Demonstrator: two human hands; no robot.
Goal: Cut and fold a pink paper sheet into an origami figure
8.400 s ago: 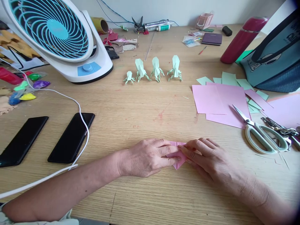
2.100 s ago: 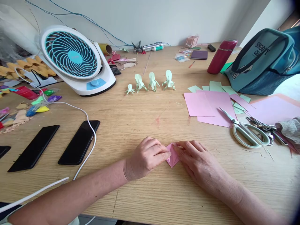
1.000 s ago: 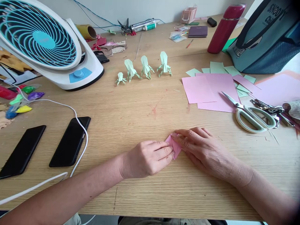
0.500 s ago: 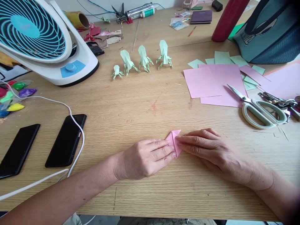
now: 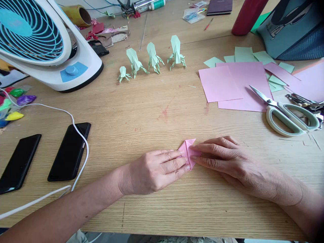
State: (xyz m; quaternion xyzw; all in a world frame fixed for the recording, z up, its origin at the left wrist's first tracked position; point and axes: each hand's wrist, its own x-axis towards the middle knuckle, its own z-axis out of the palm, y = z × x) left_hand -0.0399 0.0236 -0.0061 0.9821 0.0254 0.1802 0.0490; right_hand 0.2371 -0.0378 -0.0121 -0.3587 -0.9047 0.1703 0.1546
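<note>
A small piece of folded pink origami paper (image 5: pixel 187 147) lies on the table close to its front edge, with a crease line running down its middle. My left hand (image 5: pixel 155 171) holds it from the left, fingers side by side and fingertips pressing on its surface. From the right, the fingertips of my right hand (image 5: pixel 230 160) rest on the paper's right part, and that thumb is mostly hidden beneath. Part of the paper is covered by the fingers. Beyond my hands stand several green origami figures (image 5: pixel 176 50) in a row.
Scissors (image 5: pixel 288 113) lie to the right, beside pink sheets (image 5: pixel 219 84) and green paper pieces (image 5: pixel 243 54). Two black phones (image 5: pixel 66 157) and a white cable (image 5: pixel 63 109) are on the left. A fan (image 5: pixel 83 72), red bottle (image 5: pixel 246 18) and blue bag (image 5: pixel 280 37) stand farther back.
The view has shifted slightly. More of the paper's right side shows between my right fingers, which are a little farther apart. Both hands stay on the paper.
</note>
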